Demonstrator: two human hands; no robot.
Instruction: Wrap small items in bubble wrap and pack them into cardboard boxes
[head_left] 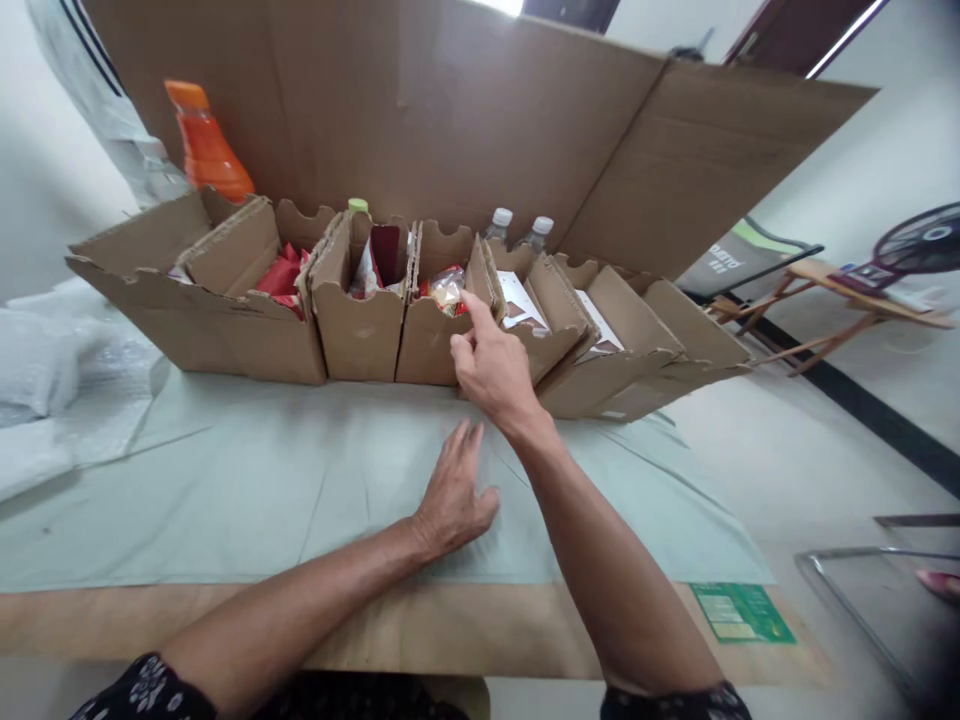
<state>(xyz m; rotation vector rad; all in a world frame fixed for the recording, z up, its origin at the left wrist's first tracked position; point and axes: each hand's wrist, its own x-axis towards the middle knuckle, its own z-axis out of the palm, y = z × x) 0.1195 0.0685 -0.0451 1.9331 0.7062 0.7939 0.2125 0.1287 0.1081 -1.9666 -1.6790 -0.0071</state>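
My right hand [495, 365] is held at the front of the cardboard box in the middle of the row [429, 345]. Its index finger stretches out toward a shiny wrapped snack packet [448, 292] inside that box, the other fingers are partly curled, and nothing shows in its grasp. Whether the fingertip touches the packet I cannot tell. Below it, my left hand [455, 495] rests over the pale green cloth [247, 480], fingers extended, thumb apart, holding nothing. Neighbouring boxes contain a red packet [285, 275], a red-and-white package [367, 270] and white cartons [523, 303].
Behind the row stand a tall cardboard panel [450, 110], an orange bottle [210, 150] and two white-capped bottles [501, 222]. Bubble wrap [67, 370] lies left. A green printed sheet [742, 612] is at the table's right front edge. A fan [926, 240] sits on a wooden stool [825, 300] beyond.
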